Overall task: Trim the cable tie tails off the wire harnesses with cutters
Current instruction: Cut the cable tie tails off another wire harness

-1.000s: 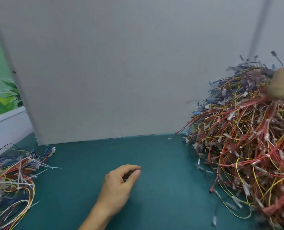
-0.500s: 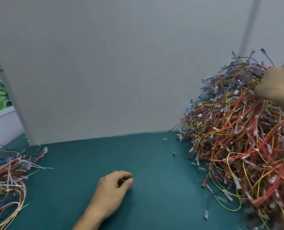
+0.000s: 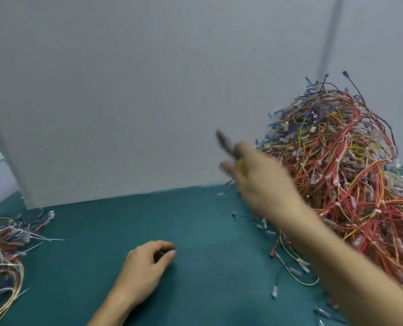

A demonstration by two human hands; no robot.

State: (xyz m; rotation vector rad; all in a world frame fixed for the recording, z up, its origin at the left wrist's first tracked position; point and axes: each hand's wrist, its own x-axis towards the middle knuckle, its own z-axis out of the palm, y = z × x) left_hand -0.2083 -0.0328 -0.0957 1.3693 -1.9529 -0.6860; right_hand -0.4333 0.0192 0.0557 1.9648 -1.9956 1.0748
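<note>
Two heaps of wire harnesses on the green mat [image 3: 195, 231] — a tall heap [image 3: 341, 175] at my right against the grey board [image 3: 148, 90], and a low heap [image 3: 2, 252] at the left edge. Thin white tails [image 3: 46, 238] poke out of the low heap toward the middle. Small white ties dot the red wires of the tall one. Loose wire ends [image 3: 289, 270] lie scattered at its foot.

My right hand [image 3: 259, 182] is raised in front of the tall heap, badly blurred. A dark sliver [image 3: 222, 141] and a yellow patch [image 3: 240, 164] show at the fingers. These may be the cutters, but I cannot tell, nor whether the hand grips anything. My left hand [image 3: 146, 267] rests on the mat with its fingers curled and the thumb near the forefinger. There is a dark gap between them, and I cannot tell if something small sits there.

Step in hand, as I judge it: bring one harness to the bare mat between the heaps for trimming.

- Lift a single harness free, since the wires are tangled and a hard pull could drag the heap down.
- Pin it flat with the left hand beside the tie.
- Set the blades flush to the tie head, clear of the wires — a nicked wire is the risk.
- Keep trimmed and untrimmed apart.
</note>
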